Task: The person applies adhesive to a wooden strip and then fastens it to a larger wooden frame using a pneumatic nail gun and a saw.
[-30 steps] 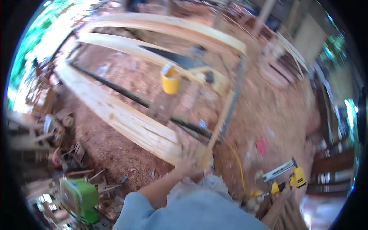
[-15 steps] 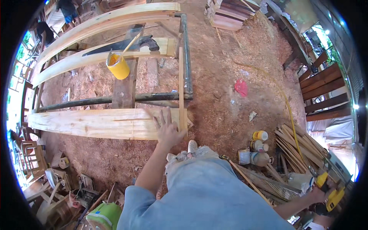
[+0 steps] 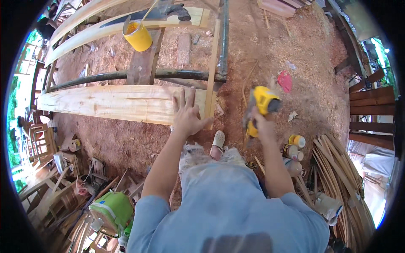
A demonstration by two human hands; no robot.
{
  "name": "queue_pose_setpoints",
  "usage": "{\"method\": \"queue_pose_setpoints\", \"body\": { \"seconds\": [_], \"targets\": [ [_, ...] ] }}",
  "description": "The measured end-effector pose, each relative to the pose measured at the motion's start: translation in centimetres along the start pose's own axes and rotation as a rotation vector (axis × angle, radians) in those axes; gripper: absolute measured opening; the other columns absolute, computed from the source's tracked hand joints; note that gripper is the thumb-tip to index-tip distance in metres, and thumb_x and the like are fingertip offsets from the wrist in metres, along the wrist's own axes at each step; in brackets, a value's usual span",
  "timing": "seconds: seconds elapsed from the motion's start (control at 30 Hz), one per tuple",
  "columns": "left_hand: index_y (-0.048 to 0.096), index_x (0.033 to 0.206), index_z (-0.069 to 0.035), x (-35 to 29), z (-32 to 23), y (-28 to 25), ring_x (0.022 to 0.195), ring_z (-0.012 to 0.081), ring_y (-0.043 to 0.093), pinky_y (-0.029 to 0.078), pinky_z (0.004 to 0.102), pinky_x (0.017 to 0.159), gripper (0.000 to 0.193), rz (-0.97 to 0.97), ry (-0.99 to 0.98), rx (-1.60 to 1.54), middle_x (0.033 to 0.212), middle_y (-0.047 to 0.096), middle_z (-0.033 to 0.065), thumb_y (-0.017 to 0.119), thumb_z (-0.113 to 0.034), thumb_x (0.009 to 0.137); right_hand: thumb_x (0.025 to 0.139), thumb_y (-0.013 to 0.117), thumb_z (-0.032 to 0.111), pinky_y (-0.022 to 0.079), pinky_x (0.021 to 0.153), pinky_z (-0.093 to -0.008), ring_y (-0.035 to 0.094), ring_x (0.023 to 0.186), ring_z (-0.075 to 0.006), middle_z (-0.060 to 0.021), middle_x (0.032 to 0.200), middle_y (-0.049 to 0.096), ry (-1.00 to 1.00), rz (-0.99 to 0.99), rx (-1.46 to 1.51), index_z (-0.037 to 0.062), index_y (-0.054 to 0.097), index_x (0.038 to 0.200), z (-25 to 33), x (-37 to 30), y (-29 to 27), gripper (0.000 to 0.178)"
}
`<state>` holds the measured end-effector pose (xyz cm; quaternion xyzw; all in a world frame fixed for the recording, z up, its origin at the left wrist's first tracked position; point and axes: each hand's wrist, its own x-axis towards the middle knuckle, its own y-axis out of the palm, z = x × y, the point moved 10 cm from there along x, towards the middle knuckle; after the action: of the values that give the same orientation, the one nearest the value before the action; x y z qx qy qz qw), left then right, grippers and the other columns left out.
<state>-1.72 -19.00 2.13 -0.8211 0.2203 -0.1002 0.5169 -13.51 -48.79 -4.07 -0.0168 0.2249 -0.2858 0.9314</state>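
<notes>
My left hand (image 3: 188,116) lies with fingers spread on the right end of a pale wide board (image 3: 114,101), its thumb reaching toward a thin wooden strip (image 3: 213,63) that crosses the board near its end. Off the board's right end, my right hand (image 3: 262,126) is wrapped round a yellow-and-black power tool (image 3: 266,100). Motion blurs that tool, but a dark flat plate shows on its left side; its exact kind is hard to tell. The board rests beside a dark metal frame (image 3: 114,75).
A yellow pot (image 3: 139,39) with a stick in it stands on a crosspiece beyond the board. Containers (image 3: 291,152) and a pile of wooden strips (image 3: 337,177) lie at the right. A green container (image 3: 112,211) and wood scraps are at the lower left. Sawdust covers the ground.
My right hand has brought the power tool from the far lower right up beside the board's end. My left hand stays on the board. The view has shifted, and one foot shows further forward.
</notes>
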Motion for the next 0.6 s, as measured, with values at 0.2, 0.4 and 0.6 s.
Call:
{"method": "queue_pose_setpoints", "body": {
  "seconds": [0.2,0.4,0.6],
  "targets": [
    [0.071,0.071,-0.001,-0.4,-0.7,-0.9,0.150,0.0462,0.017,0.005,0.0660,0.118,0.050,-0.083,0.039,-0.051,0.161,0.029,0.0208,0.077,-0.050,0.067,0.086,0.080,0.027,0.052,0.073,-0.0312,0.066,0.087,-0.0138,-0.0051,0.102,0.070,0.001,0.100,-0.169,0.0025,0.065,0.115,-2.1,-0.9,12.4,0.041],
    [0.072,0.073,0.000,-0.6,-0.1,-0.6,0.149,0.0469,0.019,0.007,0.0697,0.116,0.043,-0.064,0.029,-0.096,0.159,0.031,0.0219,0.075,-0.043,0.066,0.081,0.083,0.015,0.055,0.072,-0.0341,0.069,0.080,-0.0165,-0.0073,0.099,0.071,0.345,0.313,0.215,0.0037,0.066,0.110,-4.2,-3.5,16.4,0.036],
    [0.070,0.072,-0.001,0.1,-1.0,0.1,0.150,0.0458,0.017,0.010,0.0739,0.112,0.050,-0.063,0.114,-0.117,0.161,0.027,0.0202,0.080,-0.049,0.065,0.076,0.086,0.012,0.056,0.068,-0.0309,0.067,0.075,-0.0149,-0.0034,0.088,0.070,0.347,0.296,0.252,0.0057,0.067,0.102,-3.9,-3.2,15.3,0.033]
  ]
}}
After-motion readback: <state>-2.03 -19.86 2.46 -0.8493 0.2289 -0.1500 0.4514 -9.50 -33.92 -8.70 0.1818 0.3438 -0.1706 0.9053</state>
